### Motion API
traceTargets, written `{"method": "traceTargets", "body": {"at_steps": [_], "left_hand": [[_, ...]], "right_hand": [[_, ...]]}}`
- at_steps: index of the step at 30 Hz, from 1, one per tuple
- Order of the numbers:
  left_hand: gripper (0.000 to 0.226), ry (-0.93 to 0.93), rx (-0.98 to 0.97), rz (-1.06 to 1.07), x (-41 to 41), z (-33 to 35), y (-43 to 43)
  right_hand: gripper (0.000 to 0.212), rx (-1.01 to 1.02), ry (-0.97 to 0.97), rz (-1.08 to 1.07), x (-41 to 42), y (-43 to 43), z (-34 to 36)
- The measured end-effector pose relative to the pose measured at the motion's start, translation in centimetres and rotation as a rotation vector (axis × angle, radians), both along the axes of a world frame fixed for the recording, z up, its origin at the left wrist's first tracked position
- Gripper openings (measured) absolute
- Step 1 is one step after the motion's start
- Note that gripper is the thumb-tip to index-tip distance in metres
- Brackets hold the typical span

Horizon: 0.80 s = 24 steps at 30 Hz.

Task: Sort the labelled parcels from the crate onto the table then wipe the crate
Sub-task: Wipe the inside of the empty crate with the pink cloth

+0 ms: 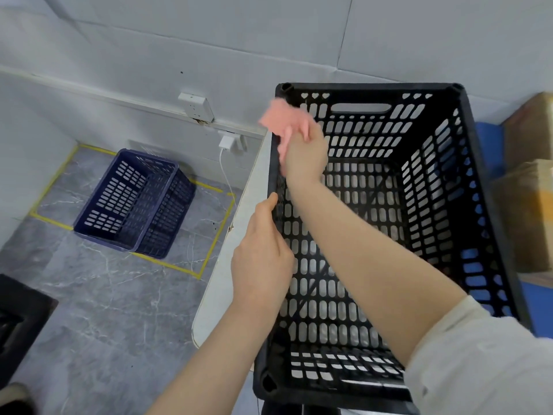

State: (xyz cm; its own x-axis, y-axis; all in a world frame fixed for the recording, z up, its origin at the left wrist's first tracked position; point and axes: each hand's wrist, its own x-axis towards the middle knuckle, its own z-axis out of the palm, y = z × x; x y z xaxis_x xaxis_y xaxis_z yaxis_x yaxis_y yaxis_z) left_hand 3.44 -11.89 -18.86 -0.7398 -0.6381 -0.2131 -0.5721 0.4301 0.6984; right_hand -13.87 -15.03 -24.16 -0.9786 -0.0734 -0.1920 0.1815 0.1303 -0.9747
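A black slotted crate (pixel 466 163) stands on the white table (pixel 236 265), with nothing inside it. My left hand (pixel 263 256) grips the crate's left rim near its middle. My right hand (pixel 305 154) is closed on a pink cloth (pixel 281 121), blurred by motion, pressed against the upper part of the left wall close to the far left corner. Brown cardboard parcels (pixel 529 181) lie on a blue surface to the right of the crate; their labels are not visible.
A dark blue slotted crate (pixel 134 205) sits on the grey floor inside a yellow taped rectangle (pixel 215 238). A wall socket (pixel 196 106) and a charger with a white cable (pixel 224 166) are on the wall. A black object (pixel 18 322) lies at the lower left.
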Motion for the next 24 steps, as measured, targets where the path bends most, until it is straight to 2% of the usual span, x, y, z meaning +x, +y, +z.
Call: {"method": "traceTargets", "body": {"at_steps": [2,3,5,7,8,10,12,14,16,20,22,24], "left_hand": [[0.054,-0.009,-0.006,0.002,-0.1,0.1,0.0],[0.053,-0.012,-0.007,0.004,0.0,0.1,0.0],[0.052,-0.015,-0.009,0.006,0.0,0.1,0.0],[0.052,-0.016,-0.016,0.007,-0.1,0.2,0.0],[0.052,-0.015,-0.020,0.005,-0.2,0.2,0.0],[0.053,-0.017,-0.023,0.003,-0.2,0.1,0.0],[0.053,-0.015,-0.019,0.005,-0.2,-0.1,-0.1],[0.052,-0.015,-0.014,0.001,-0.2,-0.1,-0.1],[0.050,-0.014,-0.013,0.002,-0.2,0.0,-0.1],[0.050,0.007,-0.009,0.003,-0.1,0.0,0.0],[0.049,0.008,-0.015,0.002,-0.1,-0.1,0.0],[0.050,0.006,-0.025,-0.001,-0.2,-0.3,-0.1]], "right_hand": [[0.024,0.017,-0.184,-0.003,1.2,0.7,-3.1],[0.026,0.089,-0.207,0.051,1.9,1.3,-4.6],[0.032,0.407,-0.071,0.260,3.0,2.5,-7.8],[0.034,0.719,-0.026,0.494,3.4,3.6,-9.9],[0.035,0.817,-0.045,0.570,3.4,3.9,-10.3],[0.036,0.851,-0.057,0.613,3.0,4.2,-10.3],[0.035,0.705,-0.121,0.564,3.1,4.1,-8.9],[0.024,0.518,-0.196,0.435,3.0,4.0,-8.4],[0.015,0.305,-0.403,0.383,2.9,3.6,-7.7],[0.024,0.060,-0.738,0.226,2.4,3.9,-5.7],[0.023,-0.021,-0.746,0.177,1.8,4.1,-5.2],[0.009,-0.057,-0.682,0.147,1.2,3.8,-4.4]]}}
